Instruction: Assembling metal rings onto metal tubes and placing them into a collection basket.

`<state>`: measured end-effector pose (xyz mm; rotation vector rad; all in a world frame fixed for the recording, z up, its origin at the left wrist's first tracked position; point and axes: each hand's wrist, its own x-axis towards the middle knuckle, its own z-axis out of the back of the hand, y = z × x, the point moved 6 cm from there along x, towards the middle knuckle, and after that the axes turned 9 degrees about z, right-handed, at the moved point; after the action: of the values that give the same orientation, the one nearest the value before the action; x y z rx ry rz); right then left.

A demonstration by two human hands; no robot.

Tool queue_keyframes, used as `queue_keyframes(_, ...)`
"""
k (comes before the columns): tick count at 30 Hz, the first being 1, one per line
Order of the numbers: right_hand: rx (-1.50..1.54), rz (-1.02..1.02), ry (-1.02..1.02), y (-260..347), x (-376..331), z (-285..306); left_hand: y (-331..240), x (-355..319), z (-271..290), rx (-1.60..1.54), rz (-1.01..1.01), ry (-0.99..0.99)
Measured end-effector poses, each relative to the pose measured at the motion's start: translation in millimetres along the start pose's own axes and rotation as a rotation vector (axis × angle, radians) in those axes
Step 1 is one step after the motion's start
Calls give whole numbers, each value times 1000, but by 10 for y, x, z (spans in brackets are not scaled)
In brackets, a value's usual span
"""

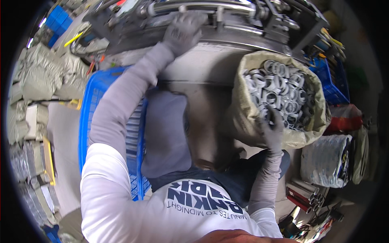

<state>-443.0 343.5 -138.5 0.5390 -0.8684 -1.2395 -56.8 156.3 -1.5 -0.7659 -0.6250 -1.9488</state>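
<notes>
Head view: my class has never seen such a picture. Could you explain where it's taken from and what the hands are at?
No robot here: a person is working, filmed by a wide fisheye camera worn on their head, looking down. That is why straight edges bend and the wearer's white shirt shows at the bottom. The left hand, in a grey glove, reaches to a dark metal machine with a long pale roller. The right hand, also grey-gloved, is at the near side of an open beige woven sack full of grey, metallic-looking rings. The picture cannot settle whether either hand grips anything. Beneath the left arm is a blue plastic crate.
</notes>
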Motion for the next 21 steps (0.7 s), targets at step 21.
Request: queue_keyframes(21,827,-210,74,914,121,-446,-156,-8023,818,287,858,1144)
